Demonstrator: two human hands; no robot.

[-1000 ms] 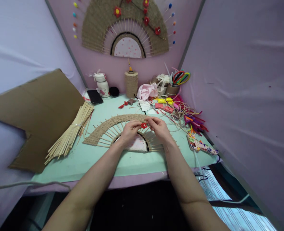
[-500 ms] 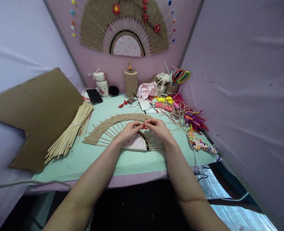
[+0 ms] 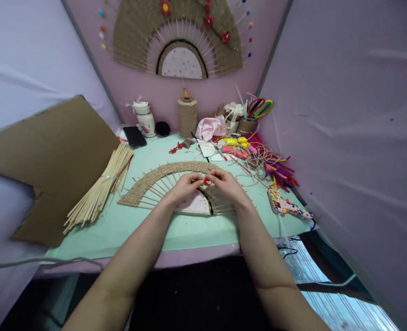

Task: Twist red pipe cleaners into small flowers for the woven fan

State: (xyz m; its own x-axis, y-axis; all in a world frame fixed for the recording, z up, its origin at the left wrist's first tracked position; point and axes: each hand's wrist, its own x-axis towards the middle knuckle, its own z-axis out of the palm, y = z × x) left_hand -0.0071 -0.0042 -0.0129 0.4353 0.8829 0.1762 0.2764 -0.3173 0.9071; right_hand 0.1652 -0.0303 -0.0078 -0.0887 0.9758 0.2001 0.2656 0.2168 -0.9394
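Between my fingertips is a small red piece (image 3: pixel 206 181), perhaps a bent length of pipe cleaner; its exact shape is too small to make out. My left hand (image 3: pixel 187 187) pinches it from the left, and my right hand (image 3: pixel 224 183) pinches it from the right. Both hands hover over a woven fan (image 3: pixel 148 183) lying on the table, with a twine-woven band, thin stick ribs and a white, pink-dotted half-round centre edged in black. My hands and forearms cover part of its ribs and its right side.
Left of the fan lie a bundle of thin sticks (image 3: pixel 102 188) and a cardboard sheet (image 3: pixel 52 161). Behind stand a twine cone (image 3: pixel 187 117), a bottle (image 3: pixel 144 120) and a phone (image 3: pixel 134 136). Pipe cleaners (image 3: pixel 281 170) and a flower-patterned glue gun (image 3: pixel 286 205) lie right. A finished fan (image 3: pixel 131 41) hangs above.
My hands stay in nearly the same place, still pinching the red piece, which shows at a slightly different angle. The view has tilted down a little.
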